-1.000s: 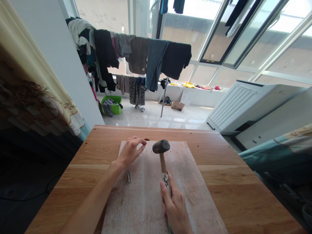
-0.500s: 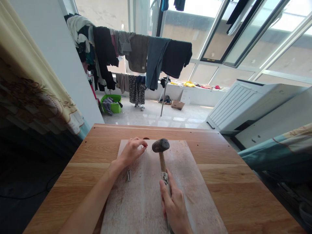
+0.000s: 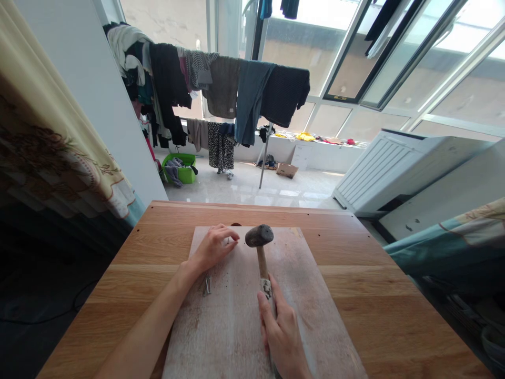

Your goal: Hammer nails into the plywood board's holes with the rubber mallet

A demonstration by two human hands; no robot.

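My left hand (image 3: pixel 216 246) rests at the far left part of a worn whitish board (image 3: pixel 232 321), thumb and forefinger curled close together. A thin nail (image 3: pixel 228 240) shows in the small gap between them; the exact contact is hard to see. My right hand (image 3: pixel 282 329) is wrapped around the wooden handle of a hammer (image 3: pixel 259 236). Its dark, blunt head is raised over the board, to the right of my left fingers and apart from them. Several loose nails (image 3: pixel 207 285) lie on the board beside my left wrist.
The board lies on a wooden table (image 3: pixel 379 295). Beyond the table are a rack of hanging clothes (image 3: pixel 223 87), a green basket (image 3: pixel 187 171) and a cardboard box (image 3: pixel 286 170) on the floor. A white appliance (image 3: pixel 379 163) stands at the right; curtains (image 3: pixel 74 131) hang at both sides.
My left thumb and forefinger have shifted slightly, and the nail now shows in the gap between them. The hammer and my right hand stay almost where they were.
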